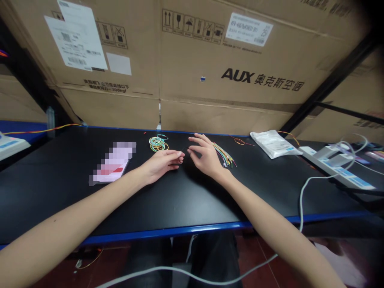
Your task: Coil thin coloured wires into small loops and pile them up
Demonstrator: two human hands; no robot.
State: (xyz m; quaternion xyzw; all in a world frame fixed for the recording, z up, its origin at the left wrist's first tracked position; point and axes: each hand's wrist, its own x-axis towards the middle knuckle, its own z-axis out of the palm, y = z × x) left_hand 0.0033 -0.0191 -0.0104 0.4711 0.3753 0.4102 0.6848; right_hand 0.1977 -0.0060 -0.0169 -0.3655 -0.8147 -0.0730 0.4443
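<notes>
Over the middle of the black table, my left hand [163, 165] pinches a thin black wire [184, 149] between thumb and fingers. My right hand [207, 156] faces it from the right, thumb and forefinger closed at the wire's other side, the remaining fingers stretched out. The wire is hard to see against the dark tabletop. Just behind my left hand lie coiled green and yellow wires [157, 143]. Partly hidden behind my right hand is a bundle of straight multicoloured wires [225, 154].
A phone [115, 164] with a blurred screen lies left on the black table [186, 204]. Farther right are a loop of orange wire [239, 141], a white plastic bag [273, 144], power strips [339, 170] and a white cable [303, 192]. A large cardboard box [192, 80] stands behind.
</notes>
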